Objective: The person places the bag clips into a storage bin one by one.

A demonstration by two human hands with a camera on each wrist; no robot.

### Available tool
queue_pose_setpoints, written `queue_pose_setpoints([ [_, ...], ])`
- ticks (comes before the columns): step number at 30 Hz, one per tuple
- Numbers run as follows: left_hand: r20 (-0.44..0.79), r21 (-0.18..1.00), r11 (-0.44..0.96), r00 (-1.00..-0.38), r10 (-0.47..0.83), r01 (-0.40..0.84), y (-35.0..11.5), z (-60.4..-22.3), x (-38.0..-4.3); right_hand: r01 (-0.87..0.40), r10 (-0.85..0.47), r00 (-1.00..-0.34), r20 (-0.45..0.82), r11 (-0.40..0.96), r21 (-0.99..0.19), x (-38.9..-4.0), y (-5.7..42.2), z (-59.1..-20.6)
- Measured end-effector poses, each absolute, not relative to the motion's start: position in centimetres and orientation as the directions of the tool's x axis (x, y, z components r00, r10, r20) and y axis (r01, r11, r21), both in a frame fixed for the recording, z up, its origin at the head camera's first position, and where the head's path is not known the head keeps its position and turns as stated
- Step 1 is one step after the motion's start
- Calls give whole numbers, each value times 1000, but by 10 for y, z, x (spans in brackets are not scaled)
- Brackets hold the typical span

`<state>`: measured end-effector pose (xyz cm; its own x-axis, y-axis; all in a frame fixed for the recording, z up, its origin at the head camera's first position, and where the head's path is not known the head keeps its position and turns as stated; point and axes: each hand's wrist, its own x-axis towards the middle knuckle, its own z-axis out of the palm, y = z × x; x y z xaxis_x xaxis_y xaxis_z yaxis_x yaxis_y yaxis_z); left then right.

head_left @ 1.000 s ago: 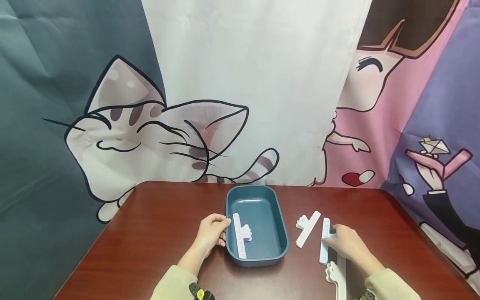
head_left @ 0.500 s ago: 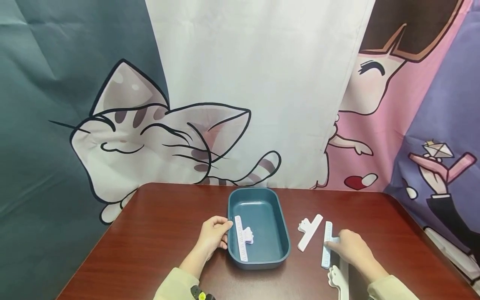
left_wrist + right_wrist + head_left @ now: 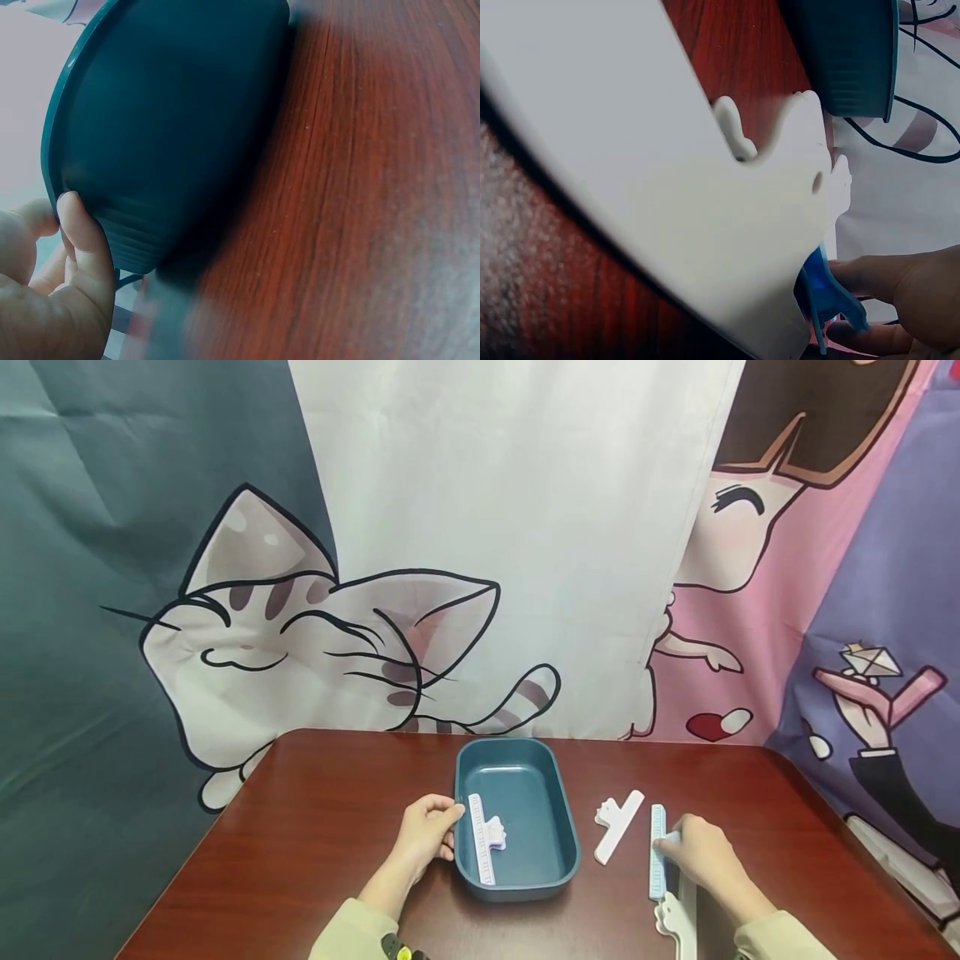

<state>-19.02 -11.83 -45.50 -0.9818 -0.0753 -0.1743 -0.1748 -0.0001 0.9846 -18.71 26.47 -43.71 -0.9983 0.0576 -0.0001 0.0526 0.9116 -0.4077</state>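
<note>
In the head view, one teal bin (image 3: 528,818) holds one pale clip (image 3: 482,843); right of it are one white clip (image 3: 619,828), one light-blue clip (image 3: 657,872) and one larger white piece (image 3: 681,920). In the left wrist view, the left hand (image 3: 60,300) pinches the bin's rim. In the right wrist view, the right hand (image 3: 922,300) pinches the light-blue clip.

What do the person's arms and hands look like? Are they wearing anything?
The left hand and right hand have no gloves on. The left sleeve and right sleeve are pale, creamy yellow. By the left one is a small black device with a bright yellow spot. Too little shows by the right one to tell.
</note>
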Motion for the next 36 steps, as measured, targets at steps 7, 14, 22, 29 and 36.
queue_pose_setpoints([
  [7, -184, 983, -8, -980, -79, -184, -118, -454, -192, 77, 84, -996, -5, 884, -462, -190, 269, -434],
  [14, -183, 983, 1, -978, -95, -184, -121, -454, -191, 118, 112, -993, -42, 859, -498, -191, 271, -431],
  [22, -186, 983, -8, -979, -84, -186, -119, -454, -191, 106, 106, -994, -28, 868, -484, -189, 273, -430],
  [29, -182, 983, -15, -980, -82, -181, -118, -454, -191, 111, 107, -994, -36, 857, -504, -189, 274, -428],
  [36, -188, 982, -20, -979, -82, -187, -118, -454, -192, 103, 102, -994, -31, 845, -525, -189, 274, -429],
])
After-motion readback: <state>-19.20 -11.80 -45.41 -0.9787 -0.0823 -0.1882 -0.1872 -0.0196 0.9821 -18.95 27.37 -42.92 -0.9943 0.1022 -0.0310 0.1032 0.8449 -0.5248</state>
